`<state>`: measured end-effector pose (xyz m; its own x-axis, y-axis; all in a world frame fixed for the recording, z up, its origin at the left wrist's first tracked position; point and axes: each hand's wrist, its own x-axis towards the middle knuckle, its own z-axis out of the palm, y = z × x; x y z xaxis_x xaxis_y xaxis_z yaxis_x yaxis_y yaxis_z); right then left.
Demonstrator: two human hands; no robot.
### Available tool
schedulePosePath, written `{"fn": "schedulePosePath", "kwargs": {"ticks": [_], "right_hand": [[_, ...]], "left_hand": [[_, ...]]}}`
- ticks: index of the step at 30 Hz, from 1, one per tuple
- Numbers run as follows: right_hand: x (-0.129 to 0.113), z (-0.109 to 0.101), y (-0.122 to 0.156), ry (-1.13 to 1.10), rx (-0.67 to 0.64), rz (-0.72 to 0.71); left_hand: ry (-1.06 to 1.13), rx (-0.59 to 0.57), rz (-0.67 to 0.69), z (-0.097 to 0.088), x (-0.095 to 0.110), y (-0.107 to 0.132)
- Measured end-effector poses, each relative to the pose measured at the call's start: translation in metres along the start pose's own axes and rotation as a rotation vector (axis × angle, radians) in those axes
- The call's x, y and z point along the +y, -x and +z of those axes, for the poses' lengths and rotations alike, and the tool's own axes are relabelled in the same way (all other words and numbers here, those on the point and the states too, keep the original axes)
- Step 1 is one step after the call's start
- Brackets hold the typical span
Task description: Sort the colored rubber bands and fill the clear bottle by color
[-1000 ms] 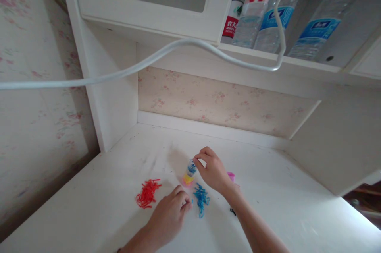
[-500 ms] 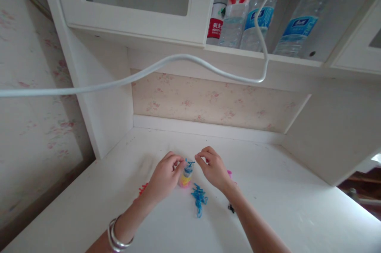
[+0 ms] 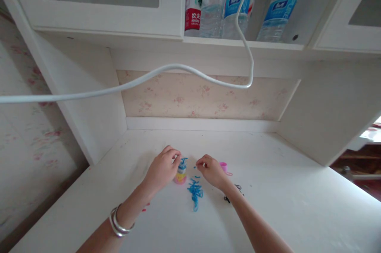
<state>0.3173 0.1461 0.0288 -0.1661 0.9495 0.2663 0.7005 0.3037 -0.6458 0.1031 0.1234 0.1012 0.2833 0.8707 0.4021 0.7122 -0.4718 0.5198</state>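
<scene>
A small clear bottle (image 3: 181,170) with a pink base stands on the white desk (image 3: 268,201), blue strips poking from its mouth. My left hand (image 3: 162,167) is curled against the bottle's left side, fingertips pinched at its top. My right hand (image 3: 212,170) hovers just right of the bottle, thumb and forefinger pinched on a tiny blue piece. A heap of blue strips (image 3: 195,191) lies on the desk between my wrists. A pink cap (image 3: 223,165) sits behind my right hand. A trace of the red strips (image 3: 145,207) shows under my left forearm.
A white cable (image 3: 149,78) hangs across the view above the desk. Several water bottles (image 3: 235,2) stand on the shelf overhead. Cabinet side panels wall in the desk left and right. Small dark bits (image 3: 238,187) lie by my right wrist.
My left hand moved from the desk near the blue heap up to the bottle. My right hand drew back slightly to the right of the bottle. The camera tilted, shifting the scene.
</scene>
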Motion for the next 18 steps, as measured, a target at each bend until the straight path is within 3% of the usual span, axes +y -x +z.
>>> {"fn": "schedulePosePath", "kwargs": {"ticks": [8, 18], "right_hand": [[0.02, 0.012, 0.009, 0.142, -0.099, 0.024], [0.002, 0.029, 0.0, 0.243, -0.229, -0.176]], "left_hand": [[-0.182, -0.121, 0.016, -0.006, 0.006, 0.007], [-0.233, -0.197, 0.03, -0.002, 0.005, 0.008]]}}
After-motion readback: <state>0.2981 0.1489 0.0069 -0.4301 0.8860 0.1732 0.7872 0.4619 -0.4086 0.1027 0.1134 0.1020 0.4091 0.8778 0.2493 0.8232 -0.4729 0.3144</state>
